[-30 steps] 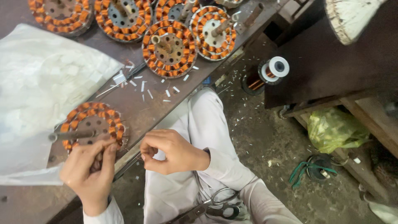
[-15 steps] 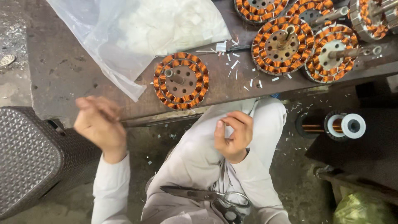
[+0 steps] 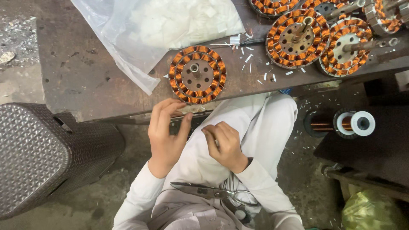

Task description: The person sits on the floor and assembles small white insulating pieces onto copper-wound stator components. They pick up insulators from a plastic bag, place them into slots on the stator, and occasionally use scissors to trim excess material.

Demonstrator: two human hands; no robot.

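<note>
I see the round copper-wound stator disc (image 3: 197, 75) lying flat on the worktop (image 3: 85, 72) just ahead of my loosely open left hand (image 3: 165, 135), the nearer one; my right hand (image 3: 224, 145) is curled, contents hidden.

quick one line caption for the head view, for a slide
Seated person's left hand and right hand work below a copper-wound stator on the workbench, scissors in the lap.

A clear plastic bag (image 3: 128, 47), filled with small white pieces, is laid open on the dark workbench (image 3: 76, 76) at upper left, while a crumpled green plastic bag (image 3: 372, 211) is seen on the floor at lower right; no labels, signs or screens are shown.
</note>
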